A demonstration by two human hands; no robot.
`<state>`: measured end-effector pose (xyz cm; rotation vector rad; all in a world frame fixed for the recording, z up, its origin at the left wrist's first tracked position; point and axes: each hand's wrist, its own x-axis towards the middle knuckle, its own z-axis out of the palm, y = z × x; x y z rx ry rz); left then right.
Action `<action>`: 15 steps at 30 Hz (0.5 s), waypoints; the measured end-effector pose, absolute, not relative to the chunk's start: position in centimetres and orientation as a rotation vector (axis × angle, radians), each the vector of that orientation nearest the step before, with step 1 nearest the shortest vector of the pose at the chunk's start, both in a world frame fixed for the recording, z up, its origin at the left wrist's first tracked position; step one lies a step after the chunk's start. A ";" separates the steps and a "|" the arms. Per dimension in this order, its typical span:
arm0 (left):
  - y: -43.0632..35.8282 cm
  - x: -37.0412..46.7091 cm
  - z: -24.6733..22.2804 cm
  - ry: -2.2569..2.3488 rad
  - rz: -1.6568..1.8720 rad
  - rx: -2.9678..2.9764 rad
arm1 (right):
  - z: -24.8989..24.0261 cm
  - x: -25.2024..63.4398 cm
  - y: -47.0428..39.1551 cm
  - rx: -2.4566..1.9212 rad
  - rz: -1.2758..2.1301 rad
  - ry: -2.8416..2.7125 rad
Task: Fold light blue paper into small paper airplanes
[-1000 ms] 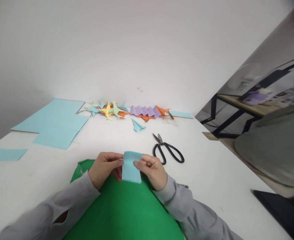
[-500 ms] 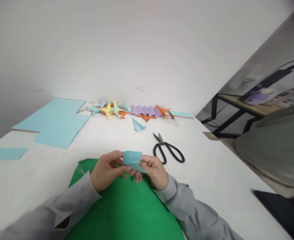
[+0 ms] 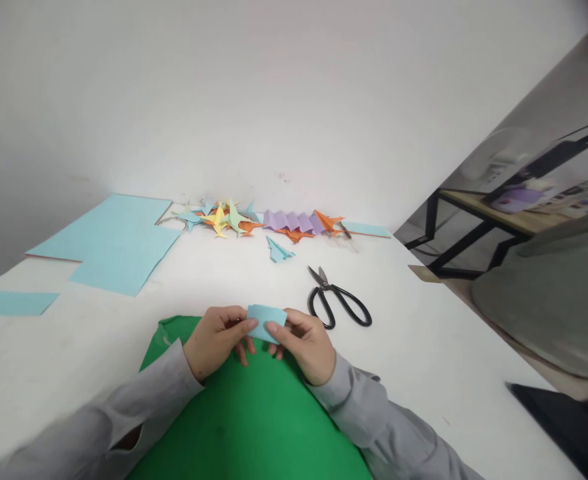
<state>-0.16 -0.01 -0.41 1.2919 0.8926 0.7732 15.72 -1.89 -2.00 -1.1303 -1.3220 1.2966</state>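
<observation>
A small folded piece of light blue paper (image 3: 266,318) is held between both hands, above green cloth (image 3: 254,413). My left hand (image 3: 219,340) pinches its left side, thumb on the near face. On the right side, my right hand (image 3: 309,343) grips it with the thumb pressed on the front. The two layers lie nearly flat together, their top edges slightly offset. Black-handled scissors (image 3: 327,287) rest on the white table just beyond my right hand, blades slightly apart. Farther back is a small blue folded paper plane (image 3: 279,249).
Large blue sheets (image 3: 119,233) lie at the back left, with a smaller blue piece (image 3: 17,303) nearer. Colourful folded paper figures (image 3: 224,219) and a pleated purple strip (image 3: 294,222) line the wall. A dark flat object (image 3: 549,413) is at the lower right.
The blue paper's lower flap, which stood apart from the upper part, now lies against it. Both thumbs have moved up onto its face. The view has shifted slightly.
</observation>
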 end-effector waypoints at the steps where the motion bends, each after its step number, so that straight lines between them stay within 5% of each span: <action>1: 0.0 -0.1 -0.4 0.886 0.780 1.287 | -2.0 15.7 -1.9 -1.156 1.278 -1.319; 15: -0.1 0.0 -0.8 0.936 0.780 1.258 | -2.2 15.9 -1.7 -1.257 1.156 -1.267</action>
